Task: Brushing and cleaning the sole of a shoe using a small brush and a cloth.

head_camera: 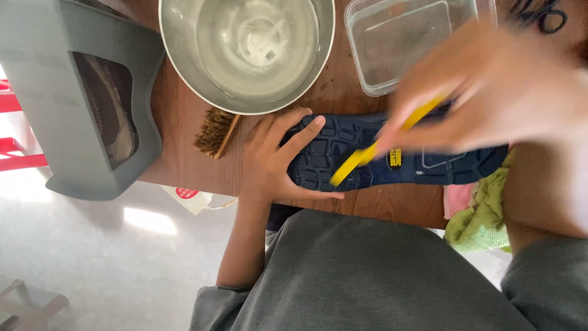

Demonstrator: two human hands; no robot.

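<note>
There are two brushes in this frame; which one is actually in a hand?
The yellow-handled brush, held by the right hand over the dark blue shoe sole. The wooden bristle brush lies untouched on the table beside the metal bowl.

Count: one navy shoe (392, 156) sole-up, one yellow brush (361, 158), one bristle scrub brush (215, 132), one steel bowl (246, 52), one clear plastic container (404, 43), one grey stool (67, 104), two cloths: green (484, 217) and pink (458, 197). Two hands: left (275, 159), right (496, 92).
</note>
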